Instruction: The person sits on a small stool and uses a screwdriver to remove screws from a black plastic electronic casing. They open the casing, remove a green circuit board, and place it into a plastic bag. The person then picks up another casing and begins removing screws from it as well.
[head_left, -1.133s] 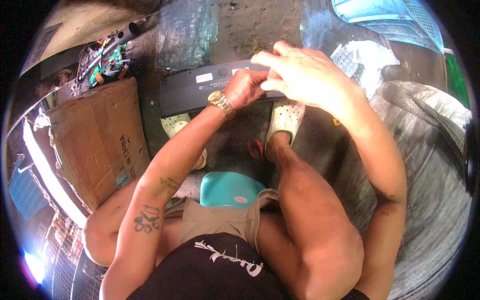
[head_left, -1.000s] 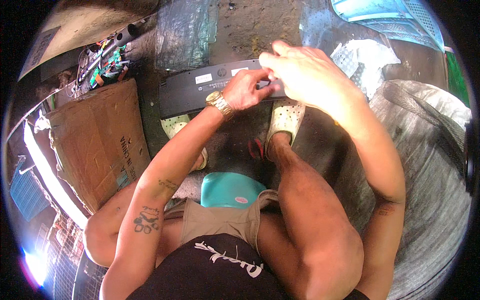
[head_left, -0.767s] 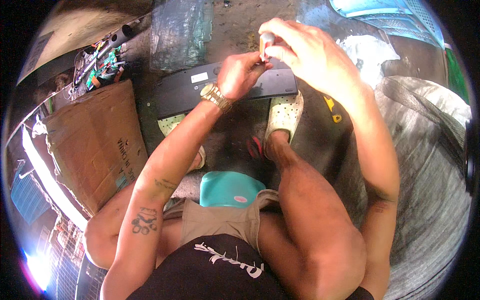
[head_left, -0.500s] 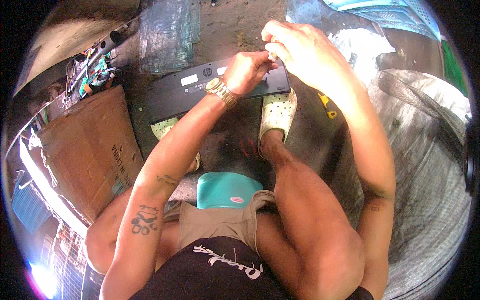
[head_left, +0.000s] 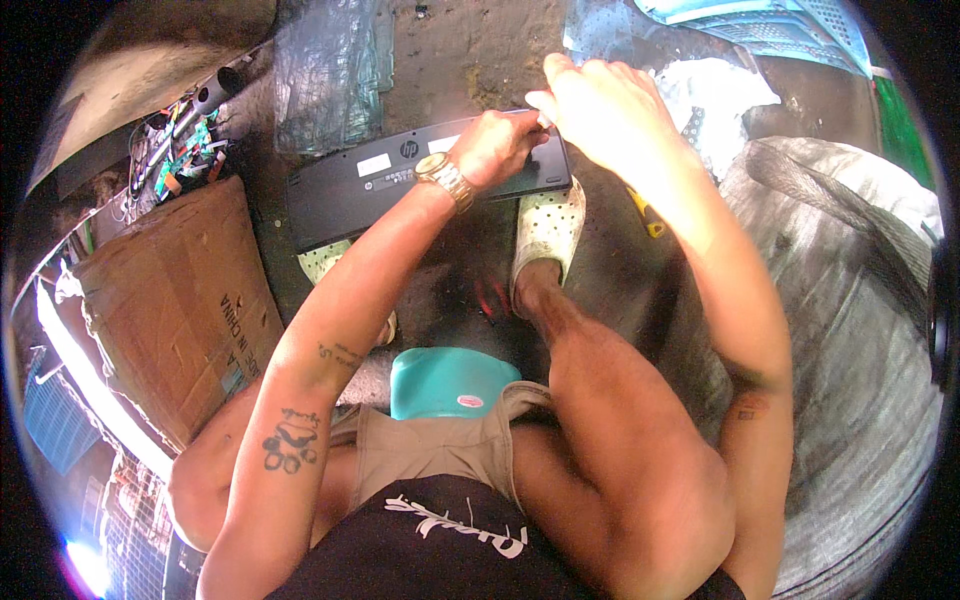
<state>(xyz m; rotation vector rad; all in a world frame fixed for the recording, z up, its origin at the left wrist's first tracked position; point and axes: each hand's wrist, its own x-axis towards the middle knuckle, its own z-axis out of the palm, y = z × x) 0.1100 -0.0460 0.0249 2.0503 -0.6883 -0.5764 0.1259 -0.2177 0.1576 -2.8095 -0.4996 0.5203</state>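
A long black keyboard [head_left: 335, 203] lies underside up across the fronts of my clogs, with white labels on its back. Over its right part is my left hand [head_left: 492, 150], fingers curled and pinched together near the far right corner. My right hand [head_left: 608, 112] meets it there from the right, its fingers bent closed. A tiny whitish piece [head_left: 544, 120] shows between the fingertips of both hands; its kind is too small to tell. The fingers partly hide that corner of the keyboard.
A cardboard box [head_left: 185, 310] stands at left, below a pile of colourful scraps [head_left: 185, 150]. A yellow-handled tool [head_left: 648, 215] lies right of the keyboard. A big grey woven sack [head_left: 850, 380] fills the right side. A turquoise seat [head_left: 450, 380] is under me.
My right hand has come slightly lower, and its fingers have shifted around the tiny piece. My left hand stays by the keyboard's corner. The whole view has shifted slightly.
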